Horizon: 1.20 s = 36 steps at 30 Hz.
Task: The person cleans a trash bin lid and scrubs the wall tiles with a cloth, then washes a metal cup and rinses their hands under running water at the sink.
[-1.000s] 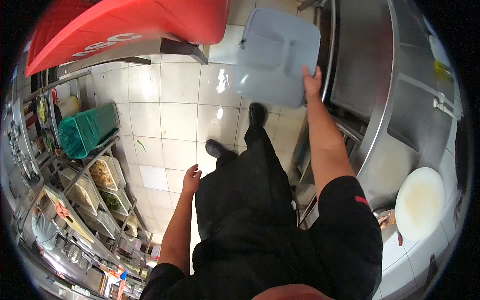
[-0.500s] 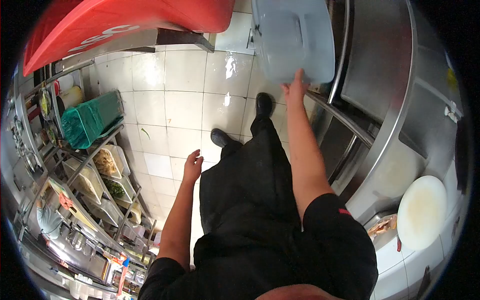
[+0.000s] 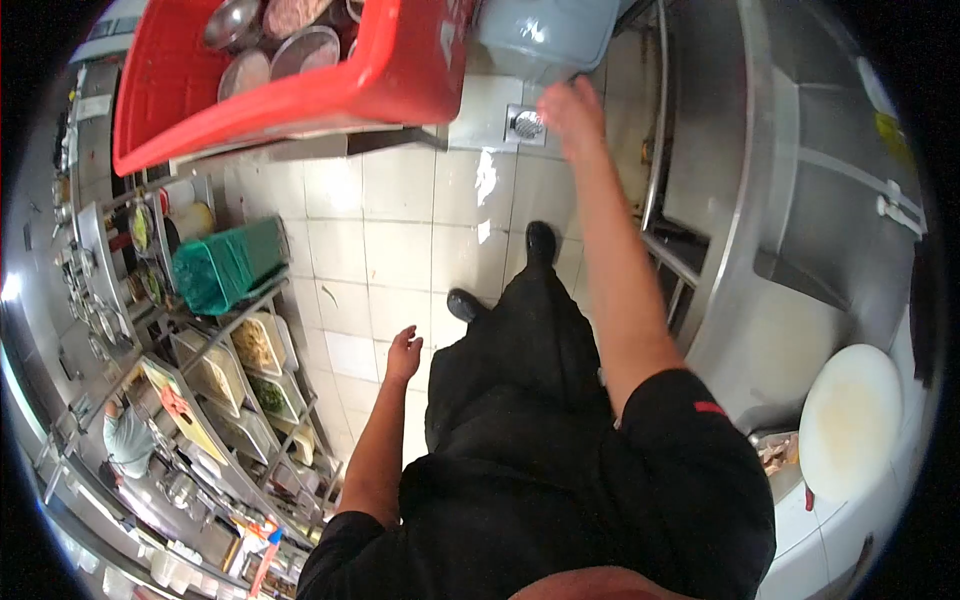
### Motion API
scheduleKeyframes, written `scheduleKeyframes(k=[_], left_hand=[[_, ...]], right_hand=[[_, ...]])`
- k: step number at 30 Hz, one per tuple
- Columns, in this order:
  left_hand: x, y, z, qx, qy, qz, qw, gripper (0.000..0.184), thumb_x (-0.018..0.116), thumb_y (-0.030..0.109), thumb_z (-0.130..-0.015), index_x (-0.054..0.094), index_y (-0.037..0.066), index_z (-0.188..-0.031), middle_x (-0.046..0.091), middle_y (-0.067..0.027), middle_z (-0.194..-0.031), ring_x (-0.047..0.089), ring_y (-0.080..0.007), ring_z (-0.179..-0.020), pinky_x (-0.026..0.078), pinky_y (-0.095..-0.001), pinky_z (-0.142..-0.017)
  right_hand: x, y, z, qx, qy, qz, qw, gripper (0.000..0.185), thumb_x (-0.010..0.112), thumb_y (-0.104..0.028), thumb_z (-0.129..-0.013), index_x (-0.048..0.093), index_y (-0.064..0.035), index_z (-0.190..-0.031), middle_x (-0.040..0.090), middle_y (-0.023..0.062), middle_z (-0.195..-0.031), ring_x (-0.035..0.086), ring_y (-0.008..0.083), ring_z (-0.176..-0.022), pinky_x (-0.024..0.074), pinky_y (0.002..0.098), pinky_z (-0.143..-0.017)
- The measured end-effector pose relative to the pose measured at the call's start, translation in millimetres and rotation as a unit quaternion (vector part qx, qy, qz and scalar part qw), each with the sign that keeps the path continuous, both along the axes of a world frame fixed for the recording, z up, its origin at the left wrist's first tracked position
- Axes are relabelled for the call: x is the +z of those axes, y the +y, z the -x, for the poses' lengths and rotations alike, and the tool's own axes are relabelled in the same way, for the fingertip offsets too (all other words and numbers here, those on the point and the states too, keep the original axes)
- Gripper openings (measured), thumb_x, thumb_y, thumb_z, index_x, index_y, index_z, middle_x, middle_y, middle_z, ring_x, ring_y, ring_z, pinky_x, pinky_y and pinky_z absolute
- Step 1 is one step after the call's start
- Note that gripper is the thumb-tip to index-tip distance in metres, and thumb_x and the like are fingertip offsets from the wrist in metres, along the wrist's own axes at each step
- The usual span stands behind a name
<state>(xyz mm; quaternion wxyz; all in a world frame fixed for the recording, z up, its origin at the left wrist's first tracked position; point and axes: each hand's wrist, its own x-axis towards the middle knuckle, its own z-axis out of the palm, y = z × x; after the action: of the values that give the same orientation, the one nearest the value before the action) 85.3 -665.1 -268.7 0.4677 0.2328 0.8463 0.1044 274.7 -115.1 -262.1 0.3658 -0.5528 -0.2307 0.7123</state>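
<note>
My right hand [image 3: 573, 115] reaches forward at the top centre, blurred by motion, just below the near edge of a grey-blue plastic container [image 3: 545, 35]. Whether its fingertips touch the container I cannot tell. Beneath it, a square floor drain [image 3: 525, 124] is set in the tiles. My left hand [image 3: 403, 356] hangs low over the floor, fingers loosely curled and apart, with nothing in it. At the upper left stands a red crate [image 3: 370, 90] holding metal bowls [image 3: 305, 52] with pinkish contents.
On the left, a rack carries a green-lined bin [image 3: 225, 265] and trays of food [image 3: 258, 342]. A metal counter [image 3: 745, 300] runs along the right, with a white oval board [image 3: 850, 422] at its lower end. A person [image 3: 128, 440] is far off at the left.
The grey-blue container has moved forward, farther from me, and my right hand has left its earlier place on the edge. The view has shifted, showing the crate's bowls and the floor drain.
</note>
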Motion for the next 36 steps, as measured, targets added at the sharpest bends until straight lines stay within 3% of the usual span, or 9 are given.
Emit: scheduleKeyframes(k=[9, 16, 21, 22, 24, 26, 30, 33, 36], left_hand=[[64.7, 56.7, 27.4, 0.054, -0.004, -0.087, 0.995, 0.043, 0.066, 0.015, -0.096, 0.058, 0.003, -0.136, 0.065, -0.0148, -0.122, 0.063, -0.0188, -0.101, 0.052, -0.0324, -0.089], [37.4, 61.1, 74.3, 0.026, -0.002, -0.06, 0.998, 0.043, 0.065, 0.017, -0.093, 0.059, 0.0, -0.133, 0.068, -0.0158, -0.11, 0.064, -0.0221, -0.1, 0.052, -0.0334, -0.088], [35.5, 89.1, 128.8, -0.079, 0.028, -0.058, 0.995, 0.044, 0.066, 0.015, -0.09, 0.06, -0.002, -0.13, 0.072, -0.0138, -0.093, 0.065, -0.0194, -0.082, 0.052, -0.0333, -0.076], [-23.9, 66.1, 175.1, -0.191, 0.035, -0.129, 0.972, 0.042, 0.066, 0.014, -0.091, 0.06, -0.003, -0.129, 0.071, -0.0136, -0.097, 0.064, -0.0174, -0.085, 0.051, -0.0318, -0.077], [-16.1, 87.5, 200.6, -0.184, 0.053, -0.184, 0.964, 0.041, 0.064, 0.013, -0.092, 0.06, -0.003, -0.129, 0.071, -0.0131, -0.1, 0.063, -0.0172, -0.089, 0.051, -0.0313, -0.08], [-7.4, 115.5, 217.7, -0.185, 0.06, -0.268, 0.943, 0.04, 0.063, 0.013, -0.093, 0.06, -0.002, -0.13, 0.071, -0.0125, -0.102, 0.063, -0.0175, -0.091, 0.051, -0.0308, -0.084], [68.2, 188.9, 199.6, 0.062, 0.029, -0.114, 0.991, 0.04, 0.063, 0.012, -0.093, 0.06, -0.001, -0.13, 0.068, -0.0068, -0.098, 0.06, -0.0157, -0.09, 0.05, -0.0296, -0.083], [65.6, 191.1, 200.2, -0.151, 0.115, -0.207, 0.96, 0.039, 0.065, 0.012, -0.093, 0.061, 0.0, -0.13, 0.068, -0.0062, -0.096, 0.06, -0.0149, -0.089, 0.049, -0.0292, -0.081], [121.8, 239.9, 157.0, -0.161, 0.114, -0.137, 0.971, 0.041, 0.063, 0.019, -0.094, 0.06, -0.001, -0.13, 0.067, -0.008, -0.096, 0.06, -0.0161, -0.087, 0.05, -0.0305, -0.08]], right_hand=[[202.2, -46.8, -111.1, -0.02, -0.114, -0.183, 0.976, 0.032, 0.061, -0.014, -0.101, 0.057, 0.0041, -0.127, 0.069, 0.014, -0.108, 0.069, 0.0199, -0.092, 0.0592, 0.0335, -0.08], [280.4, 34.8, -272.8, -0.262, -0.136, -0.263, 0.919, 0.027, 0.056, -0.011, -0.101, 0.056, 0.0055, -0.122, 0.067, 0.0149, -0.106, 0.068, 0.0251, -0.093, 0.0581, 0.0384, -0.086], [293.2, 49.6, -373.3, -0.422, -0.02, -0.191, 0.886, 0.023, 0.049, -0.011, -0.103, 0.054, 0.0073, -0.117, 0.064, 0.0191, -0.109, 0.066, 0.0322, -0.101, 0.0575, 0.0456, -0.09], [295.1, 58.7, -385.5, -0.445, -0.005, -0.179, 0.878, 0.023, 0.048, -0.01, -0.103, 0.053, 0.0077, -0.116, 0.064, 0.0205, -0.111, 0.065, 0.0335, -0.103, 0.0572, 0.0471, -0.091], [274.2, 83.8, -428.5, -0.424, 0.008, -0.194, 0.885, 0.025, 0.046, -0.009, -0.103, 0.05, 0.0087, -0.12, 0.061, 0.023, -0.116, 0.063, 0.0361, -0.108, 0.0561, 0.0504, -0.095], [252.3, 116.3, -461.9, -0.409, 0.026, -0.203, 0.889, 0.028, 0.045, -0.008, -0.102, 0.047, 0.0098, -0.124, 0.058, 0.0251, -0.121, 0.062, 0.0388, -0.111, 0.0547, 0.0534, -0.098], [239.4, 183.4, -504.2, -0.42, 0.056, -0.197, 0.884, 0.039, 0.044, -0.007, -0.101, 0.037, 0.012, -0.135, 0.053, 0.028, -0.128, 0.058, 0.0433, -0.117, 0.0525, 0.0577, -0.1], [222.3, 241.6, -545.5, -0.45, 0.061, -0.178, 0.873, 0.04, 0.042, -0.004, -0.1, 0.036, 0.0119, -0.136, 0.053, 0.0259, -0.121, 0.058, 0.0424, -0.114, 0.0528, 0.0578, -0.101], [211.5, 284.1, -585.7, -0.487, 0.097, -0.191, 0.847, 0.034, 0.043, -0.002, -0.1, 0.039, 0.011, -0.13, 0.053, 0.0238, -0.116, 0.059, 0.0403, -0.11, 0.054, 0.0576, -0.099]])
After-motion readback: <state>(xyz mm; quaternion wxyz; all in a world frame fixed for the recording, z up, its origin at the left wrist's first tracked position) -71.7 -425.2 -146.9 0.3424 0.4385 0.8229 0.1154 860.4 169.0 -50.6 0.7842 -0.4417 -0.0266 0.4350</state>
